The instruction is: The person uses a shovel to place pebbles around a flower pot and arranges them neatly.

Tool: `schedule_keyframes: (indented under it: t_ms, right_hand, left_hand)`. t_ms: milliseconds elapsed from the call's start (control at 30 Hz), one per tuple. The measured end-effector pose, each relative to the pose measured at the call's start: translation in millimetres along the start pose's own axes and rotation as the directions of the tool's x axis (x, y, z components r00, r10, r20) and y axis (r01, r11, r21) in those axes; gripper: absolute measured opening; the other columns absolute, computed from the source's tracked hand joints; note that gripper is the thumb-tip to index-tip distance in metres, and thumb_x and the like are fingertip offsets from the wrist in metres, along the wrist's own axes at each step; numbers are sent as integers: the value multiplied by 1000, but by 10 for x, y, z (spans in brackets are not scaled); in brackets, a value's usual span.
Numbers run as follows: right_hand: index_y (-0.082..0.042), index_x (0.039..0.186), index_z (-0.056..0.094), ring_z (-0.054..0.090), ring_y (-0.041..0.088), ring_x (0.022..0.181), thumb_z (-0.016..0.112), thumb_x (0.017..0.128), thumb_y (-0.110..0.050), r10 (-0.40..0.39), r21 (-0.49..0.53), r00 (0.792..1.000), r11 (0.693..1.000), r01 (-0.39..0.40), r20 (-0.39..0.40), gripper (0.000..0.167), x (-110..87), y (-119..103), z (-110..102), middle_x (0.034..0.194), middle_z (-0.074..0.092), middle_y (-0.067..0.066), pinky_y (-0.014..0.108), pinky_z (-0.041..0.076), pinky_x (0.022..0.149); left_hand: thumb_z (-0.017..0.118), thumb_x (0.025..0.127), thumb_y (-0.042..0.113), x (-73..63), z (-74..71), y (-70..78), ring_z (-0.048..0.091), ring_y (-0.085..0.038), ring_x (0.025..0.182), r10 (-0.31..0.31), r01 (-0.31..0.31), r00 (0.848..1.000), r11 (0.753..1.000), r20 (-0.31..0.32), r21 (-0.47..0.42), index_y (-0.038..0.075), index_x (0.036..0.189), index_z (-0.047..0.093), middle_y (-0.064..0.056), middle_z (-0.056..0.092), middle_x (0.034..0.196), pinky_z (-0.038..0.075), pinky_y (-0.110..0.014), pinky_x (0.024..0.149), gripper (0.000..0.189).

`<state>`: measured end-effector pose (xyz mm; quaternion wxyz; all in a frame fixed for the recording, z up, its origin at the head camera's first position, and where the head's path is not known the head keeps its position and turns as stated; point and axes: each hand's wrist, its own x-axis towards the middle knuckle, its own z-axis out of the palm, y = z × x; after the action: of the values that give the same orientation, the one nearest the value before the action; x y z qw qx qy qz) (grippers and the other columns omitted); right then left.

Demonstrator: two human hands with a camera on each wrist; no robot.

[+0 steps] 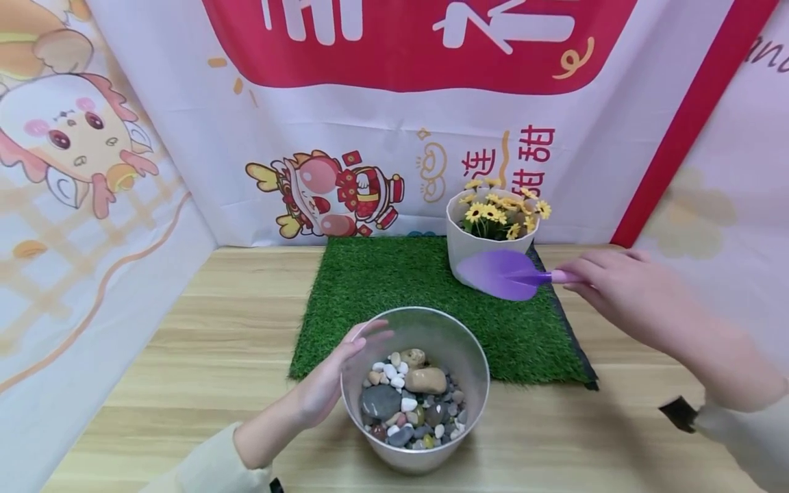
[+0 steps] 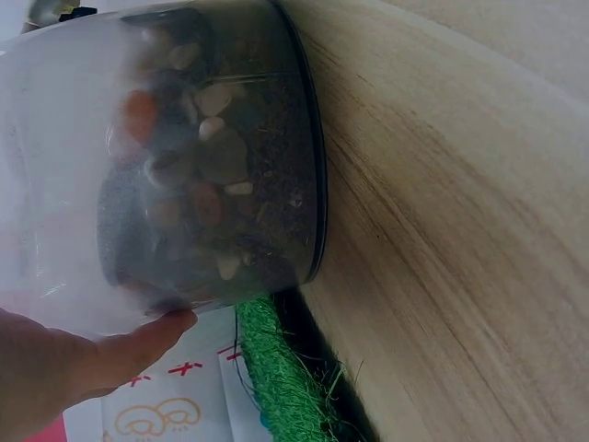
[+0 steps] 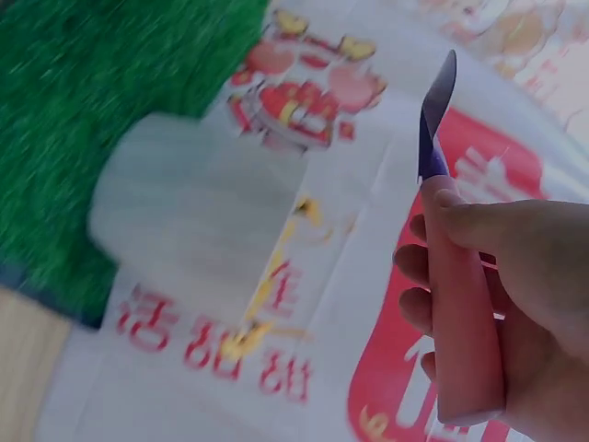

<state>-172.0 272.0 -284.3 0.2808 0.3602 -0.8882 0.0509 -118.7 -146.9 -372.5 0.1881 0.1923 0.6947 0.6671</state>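
A clear plastic bucket (image 1: pixel 453 341) with stones (image 1: pixel 426 381) in its lower part stands on the table in front of me. My left hand (image 1: pixel 323 380) rests against the bucket's left side, fingers extended along the wall near the rim; the left wrist view shows a fingertip (image 2: pixel 175 324) at the wall. With my right hand (image 1: pixel 647 305) I grip the pink handle (image 3: pixel 463 336) of a garden trowel, fingers curled round it. The trowel's purple blade (image 1: pixel 502 274) points left in the air and overlaps the white flowerpot (image 1: pixel 462 236) in the head view. Nothing loose shows on the blade.
Yellow artificial flowers (image 1: pixel 493 213) stand in the flowerpot at the back right of a green grass mat (image 1: pixel 382 281). The mat lies on a wooden table (image 1: pixel 228 322) behind the bucket. Printed cloth (image 1: pixel 394 116) hangs close behind and along both sides.
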Motion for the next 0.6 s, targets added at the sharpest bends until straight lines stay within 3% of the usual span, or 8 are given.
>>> schedule_keyframes:
  t_ms: [233, 400, 600]
  right_hand:
    - [-13, 107, 79, 69, 25, 86, 32, 109, -53, -126, 36, 982, 991, 132, -138, 61, 207, -370, 25, 94, 74, 0, 54, 46, 79]
    - [-17, 103, 80, 65, 16, 76, 32, 109, -51, -206, 97, 970, 971, 220, -131, 59, 295, -629, 45, 88, 70, -7, 51, 47, 76]
    - [-21, 99, 80, 64, 13, 74, 32, 111, -47, -253, 73, 958, 962, 264, -137, 55, 364, -862, 103, 85, 68, -8, 40, 43, 68]
  left_hand:
    - [24, 109, 33, 6, 2, -14, 22, -45, 150, 13, -13, 1000, 1000, 17, 1, -2, 159, 18, -26, 29, 161, 5, -65, 120, 61]
    - [25, 108, 33, -1, 22, -21, 25, -44, 149, 14, -14, 1000, 1000, -5, -7, -2, 159, 19, -26, 33, 160, 6, -63, 121, 61]
    - [25, 107, 30, 22, 49, -15, 25, -42, 149, 20, -21, 999, 1000, -42, -15, -3, 157, 22, -25, 33, 160, 7, -59, 122, 60]
